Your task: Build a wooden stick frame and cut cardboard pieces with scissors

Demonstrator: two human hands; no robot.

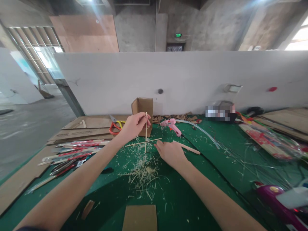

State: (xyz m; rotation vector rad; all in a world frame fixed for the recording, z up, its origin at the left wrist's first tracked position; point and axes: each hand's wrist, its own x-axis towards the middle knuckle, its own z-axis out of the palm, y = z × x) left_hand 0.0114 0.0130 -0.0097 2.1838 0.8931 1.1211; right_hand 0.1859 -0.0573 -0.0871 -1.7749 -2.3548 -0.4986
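Note:
My left hand [138, 123] pinches the upper end of a thin wooden stick [146, 136], whose lower part crosses a second stick [134, 144] over the green table. Close to the crossing, on its right, my right hand [171, 154] has its fingers drawn together; a thin dark piece shows between its fingertips and the crossing, too small to name. A light wooden strip [190, 148] extends beyond the back of that hand; whether the hand touches it is unclear. Wood shavings [143, 173] lie beneath and in front of the sticks.
Behind the hands are a bent cardboard piece [145, 106], scissors [115, 126] and a pink glue gun [172, 125] with a black cord. Wrapped packets [74, 150] lie left. A cardboard square [140, 218] is in front, a purple device [276, 200] at right. A white partition [180, 73] stands behind.

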